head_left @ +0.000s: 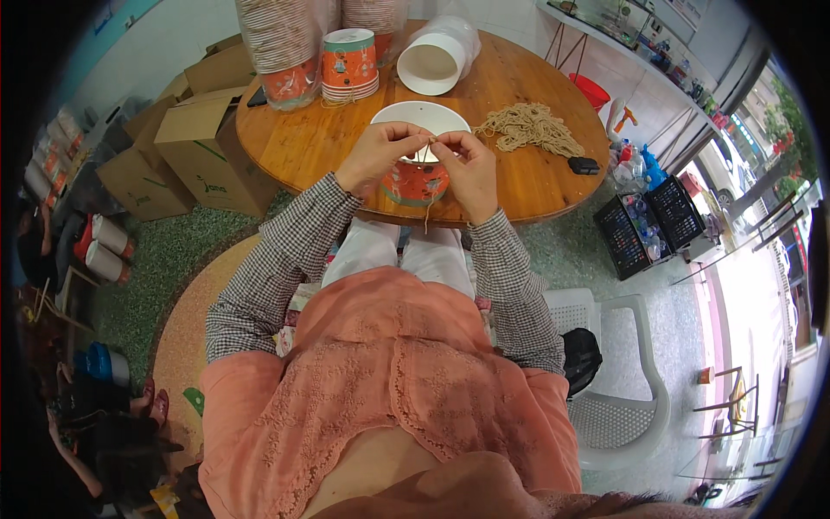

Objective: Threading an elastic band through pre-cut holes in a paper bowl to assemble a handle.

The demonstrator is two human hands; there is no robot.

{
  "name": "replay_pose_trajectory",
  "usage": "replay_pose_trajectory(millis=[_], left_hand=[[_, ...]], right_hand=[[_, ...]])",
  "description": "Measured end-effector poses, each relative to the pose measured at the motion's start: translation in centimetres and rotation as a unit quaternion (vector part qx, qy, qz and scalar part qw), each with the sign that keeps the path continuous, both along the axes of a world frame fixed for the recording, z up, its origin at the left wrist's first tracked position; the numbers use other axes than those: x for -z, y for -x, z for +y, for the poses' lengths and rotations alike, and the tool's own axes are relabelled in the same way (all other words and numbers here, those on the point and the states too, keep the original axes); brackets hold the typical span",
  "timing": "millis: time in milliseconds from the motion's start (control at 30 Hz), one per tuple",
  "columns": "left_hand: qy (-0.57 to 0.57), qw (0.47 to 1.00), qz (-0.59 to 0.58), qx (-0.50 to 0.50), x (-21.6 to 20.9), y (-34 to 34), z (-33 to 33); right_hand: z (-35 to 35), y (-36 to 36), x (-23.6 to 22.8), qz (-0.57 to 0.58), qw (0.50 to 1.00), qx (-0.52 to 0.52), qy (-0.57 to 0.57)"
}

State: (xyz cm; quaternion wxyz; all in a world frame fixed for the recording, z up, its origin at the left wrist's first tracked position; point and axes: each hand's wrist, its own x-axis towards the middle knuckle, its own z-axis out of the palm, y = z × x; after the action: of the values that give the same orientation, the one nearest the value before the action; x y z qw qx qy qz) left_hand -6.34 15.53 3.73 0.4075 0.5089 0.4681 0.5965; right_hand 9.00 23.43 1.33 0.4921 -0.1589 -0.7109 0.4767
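An orange paper bucket (413, 187) with a white inside stands at the near edge of the round wooden table, right in front of me. Above its near rim my left hand (380, 154) and my right hand (469, 176) meet, thumbs and fingertips pinched together on a thin tan twine (427, 213). One end of the twine hangs down the bucket's front. To the right lies a loose heap of the same tan twine (531, 128). Behind the bucket is a short stack of orange buckets (349, 66), with some twine at its foot.
Tall plastic-wrapped bucket stacks (278, 52) and a bagged white bucket (430, 66) lying on its side occupy the table's back. A small black object (584, 165) sits at the right edge. Cardboard boxes (207, 156) are left, a black crate (624, 233) and white plastic chair (618, 415) right.
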Motion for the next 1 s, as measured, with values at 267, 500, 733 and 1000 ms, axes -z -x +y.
replay_pose_trajectory(millis=[267, 500, 733, 1000], left_hand=[[-0.065, 0.984, 0.156, -0.064, 0.4, -0.3, 0.2], [-0.030, 0.988, 0.140, -0.054, -0.6, -0.5, -0.2], [-0.053, 0.984, 0.150, -0.076, 0.2, -0.7, 0.1], [-0.071, 0.980, 0.159, -0.100, 1.0, -0.3, 0.6]], right_hand=[[-0.5, -0.7, -1.4, -0.025, 0.894, 0.198, -0.402], [-0.4, -1.0, -1.6, -0.033, 0.900, 0.183, -0.395], [-0.6, -0.3, -0.4, -0.013, 0.980, 0.121, -0.156], [-0.9, 0.1, -0.2, -0.003, 0.994, 0.082, -0.072]])
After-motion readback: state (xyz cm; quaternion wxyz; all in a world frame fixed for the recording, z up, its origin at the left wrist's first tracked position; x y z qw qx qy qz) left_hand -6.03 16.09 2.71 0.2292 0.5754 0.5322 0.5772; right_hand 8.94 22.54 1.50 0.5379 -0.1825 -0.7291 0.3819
